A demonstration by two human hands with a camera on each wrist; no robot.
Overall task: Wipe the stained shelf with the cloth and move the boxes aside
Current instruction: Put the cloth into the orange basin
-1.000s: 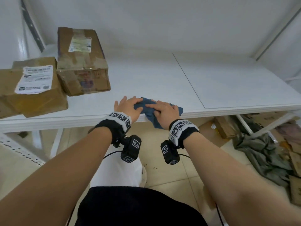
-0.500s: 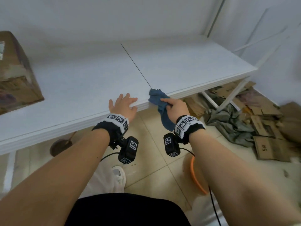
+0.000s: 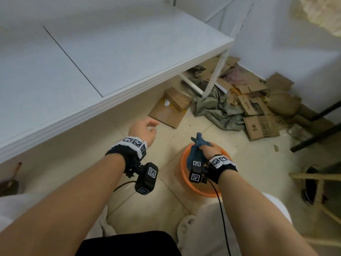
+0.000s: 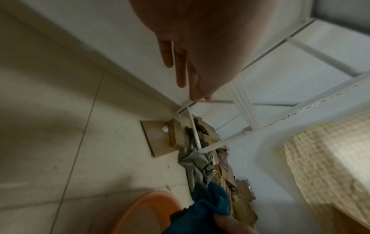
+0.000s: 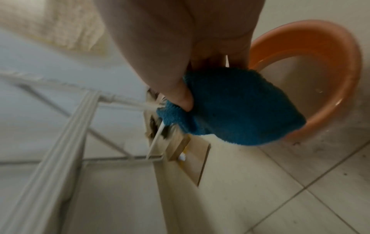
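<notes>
My right hand (image 3: pixel 210 149) grips the blue cloth (image 3: pixel 196 148) and holds it over an orange basin (image 3: pixel 186 180) on the floor. In the right wrist view the thumb and fingers pinch the bunched cloth (image 5: pixel 236 107) just above the basin (image 5: pixel 328 52), which has water in it. My left hand (image 3: pixel 144 129) hangs empty below the shelf's front edge, fingers loosely extended (image 4: pixel 180 66). The white shelf (image 3: pixel 114 58) fills the upper left of the head view. The boxes are out of view.
Flattened cardboard (image 3: pixel 258 111), a small brown box (image 3: pixel 178 98) and a grey-green rag (image 3: pixel 217 108) lie on the tiled floor by the shelf's white leg (image 3: pixel 215 76). Dark bars (image 3: pixel 317 132) and a wooden frame (image 3: pixel 313 176) stand at the right.
Both hands have left the shelf's front edge. My right hand carried the cloth down and right to over the orange basin; the left hand dropped below the shelf. The view swung right, losing the boxes.
</notes>
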